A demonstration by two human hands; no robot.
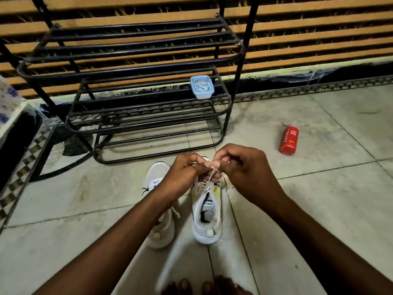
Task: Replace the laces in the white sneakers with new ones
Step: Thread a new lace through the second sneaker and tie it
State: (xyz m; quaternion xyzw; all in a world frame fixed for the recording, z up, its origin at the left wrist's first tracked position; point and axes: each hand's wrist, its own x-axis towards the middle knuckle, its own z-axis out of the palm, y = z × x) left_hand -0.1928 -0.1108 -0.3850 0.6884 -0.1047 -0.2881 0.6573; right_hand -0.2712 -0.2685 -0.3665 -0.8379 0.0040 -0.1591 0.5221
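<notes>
Two white sneakers stand side by side on the tiled floor, toes pointing away from me. The right sneaker (207, 220) has yellow-green accents and a white lace (209, 180) rising from its eyelets. My left hand (185, 173) and my right hand (244, 169) meet above its toe end, and both pinch the lace between fingertips. The left sneaker (158, 209) is partly hidden under my left forearm; a loose lace end trails beside it.
A black metal shoe rack (138, 92) stands just beyond the sneakers. On its lower shelf sits a small pale blue box (201, 86) holding white laces. A red bottle (289, 139) lies on the floor to the right. My toes (204, 287) show at the bottom edge.
</notes>
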